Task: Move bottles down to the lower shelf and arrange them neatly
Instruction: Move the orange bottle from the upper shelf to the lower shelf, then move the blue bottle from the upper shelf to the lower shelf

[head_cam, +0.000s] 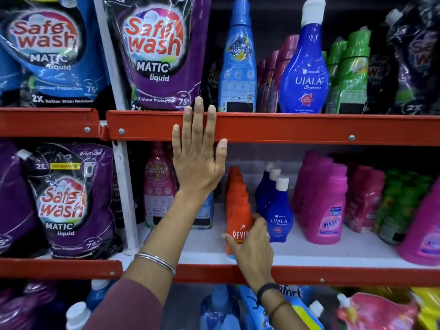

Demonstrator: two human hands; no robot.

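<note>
My right hand (252,244) grips the front orange Revive bottle (238,210), which stands at the head of a row of orange bottles on the lower white shelf (309,253). My left hand (200,151) is spread flat, fingers apart, against the red edge of the upper shelf (285,127), holding nothing. On the upper shelf stand a tall light-blue bottle (238,63) and a dark-blue Ujala bottle (303,67). A row of small Ujala bottles (277,210) stands right of the orange row.
Pink Vanish bottles (326,206) and green bottles (402,203) fill the lower shelf's right side. A pink bottle (158,184) stands behind my left wrist. Safewash pouches (154,51) hang on the left. More bottles and pouches (371,313) crowd the bottom shelf.
</note>
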